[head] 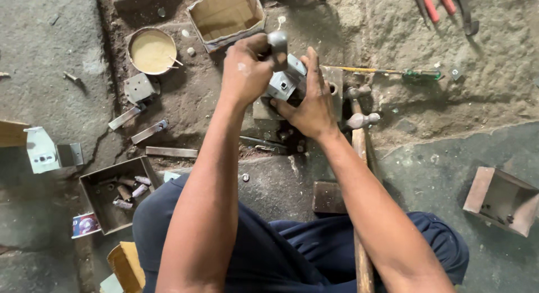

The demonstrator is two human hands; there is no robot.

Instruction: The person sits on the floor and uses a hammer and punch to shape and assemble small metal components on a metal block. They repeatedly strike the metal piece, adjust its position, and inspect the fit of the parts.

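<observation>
A person seated on a workshop floor is clenching the left hand [246, 74] around a grey metal cylinder [278, 41], its end standing just above the fingers. The right hand [311, 105] is grasping a small folded metal bracket [283, 84], fingertips pressing it onto a steel block [332, 85]. A hammer [359, 122] is lying just beyond the right knuckles. With fingertips sitting so close beneath the cylinder, a slip off the bracket's edge could likely pinch them or tip the bracket off the block.
</observation>
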